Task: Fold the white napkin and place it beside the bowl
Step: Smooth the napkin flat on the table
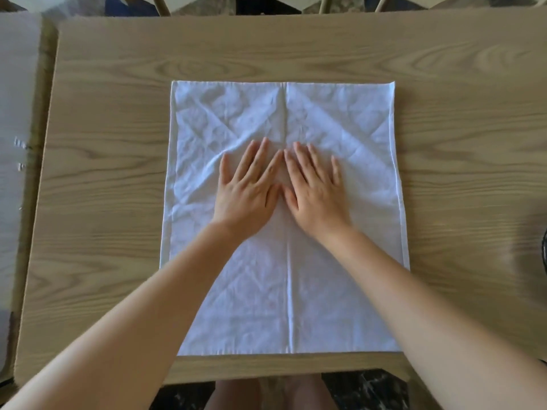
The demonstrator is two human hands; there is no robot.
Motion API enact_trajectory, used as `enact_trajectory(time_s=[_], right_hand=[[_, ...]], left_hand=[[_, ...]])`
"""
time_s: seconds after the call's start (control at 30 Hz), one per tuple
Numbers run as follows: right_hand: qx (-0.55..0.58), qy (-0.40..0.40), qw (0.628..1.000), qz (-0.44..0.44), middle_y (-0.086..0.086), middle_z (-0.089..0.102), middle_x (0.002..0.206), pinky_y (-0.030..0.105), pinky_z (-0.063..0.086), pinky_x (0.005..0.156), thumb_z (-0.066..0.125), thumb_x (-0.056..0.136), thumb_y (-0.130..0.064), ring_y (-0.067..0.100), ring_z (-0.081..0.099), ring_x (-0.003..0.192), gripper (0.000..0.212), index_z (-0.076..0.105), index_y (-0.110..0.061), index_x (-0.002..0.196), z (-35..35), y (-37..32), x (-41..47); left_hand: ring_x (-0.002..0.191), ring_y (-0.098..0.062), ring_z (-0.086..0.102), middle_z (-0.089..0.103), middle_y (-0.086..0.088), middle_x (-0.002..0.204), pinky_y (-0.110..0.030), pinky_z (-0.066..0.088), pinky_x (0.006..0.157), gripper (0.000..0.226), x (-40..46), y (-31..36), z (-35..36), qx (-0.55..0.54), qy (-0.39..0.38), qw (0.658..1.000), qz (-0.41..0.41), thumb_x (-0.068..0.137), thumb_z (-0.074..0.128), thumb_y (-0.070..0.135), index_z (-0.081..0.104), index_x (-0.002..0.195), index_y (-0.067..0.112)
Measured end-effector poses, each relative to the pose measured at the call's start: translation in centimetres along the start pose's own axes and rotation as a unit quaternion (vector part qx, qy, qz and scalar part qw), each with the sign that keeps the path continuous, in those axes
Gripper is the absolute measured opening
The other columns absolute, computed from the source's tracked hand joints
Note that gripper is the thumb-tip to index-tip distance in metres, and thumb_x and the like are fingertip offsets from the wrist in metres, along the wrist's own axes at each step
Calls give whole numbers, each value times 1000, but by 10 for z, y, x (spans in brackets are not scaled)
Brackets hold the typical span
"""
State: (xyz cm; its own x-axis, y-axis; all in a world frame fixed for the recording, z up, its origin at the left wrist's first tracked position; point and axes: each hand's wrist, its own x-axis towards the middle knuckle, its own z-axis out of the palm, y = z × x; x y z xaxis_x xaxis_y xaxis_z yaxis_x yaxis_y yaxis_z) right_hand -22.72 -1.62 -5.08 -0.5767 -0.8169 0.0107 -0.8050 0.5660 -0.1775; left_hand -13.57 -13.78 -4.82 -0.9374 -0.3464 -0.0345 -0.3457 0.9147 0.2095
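Observation:
The white napkin (284, 113) lies spread flat in the middle of the wooden table (103, 143), creased along its centre line and in diagonal lines. My left hand (250, 187) and my right hand (315, 187) rest palm down side by side on the cloth's middle, fingers stretched out and pointing away from me, thumbs nearly touching. Neither hand grips anything. A dark curved edge (544, 250) at the far right border may be the bowl; I cannot tell.
Bare wood surrounds the napkin on the left, right and far side. A pale surface (14, 113) stands to the left of the table. Chair legs (161, 4) show past the far edge. The napkin's near edge almost reaches the table's front edge.

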Motion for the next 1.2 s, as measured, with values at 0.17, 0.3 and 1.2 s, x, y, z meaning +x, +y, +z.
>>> enact_trajectory(time_s=[0.17, 0.3, 1.2], right_hand=[[-15, -3, 1000, 5, 7, 29, 152, 58, 16, 109, 31, 85, -45, 26, 25, 140, 62, 32, -23, 143, -3, 26, 51], [-15, -26, 1000, 6, 7, 19, 155, 52, 10, 113, 22, 85, -50, 24, 15, 143, 67, 23, -23, 146, -13, 66, 76], [-53, -171, 955, -236, 4, 7, 156, 52, 4, 113, 15, 93, -59, 19, 3, 144, 70, 14, -15, 147, -45, 124, -138]], left_hand=[[145, -20, 7, 11, -1, 158, -51, 5, 114, 69, 49, -29, -8, 35, -27, 999, 9, 85, 22, 60, 15, 148, 34], [145, -20, 4, 6, -5, 159, -51, 3, 115, 78, 66, -70, -20, 50, -25, 998, 5, 78, 23, 68, 14, 148, 35], [143, -26, 20, 25, -10, 154, -58, 9, 111, 64, -37, 104, 21, -42, -3, 999, -27, 87, 34, 50, 33, 145, 23]])
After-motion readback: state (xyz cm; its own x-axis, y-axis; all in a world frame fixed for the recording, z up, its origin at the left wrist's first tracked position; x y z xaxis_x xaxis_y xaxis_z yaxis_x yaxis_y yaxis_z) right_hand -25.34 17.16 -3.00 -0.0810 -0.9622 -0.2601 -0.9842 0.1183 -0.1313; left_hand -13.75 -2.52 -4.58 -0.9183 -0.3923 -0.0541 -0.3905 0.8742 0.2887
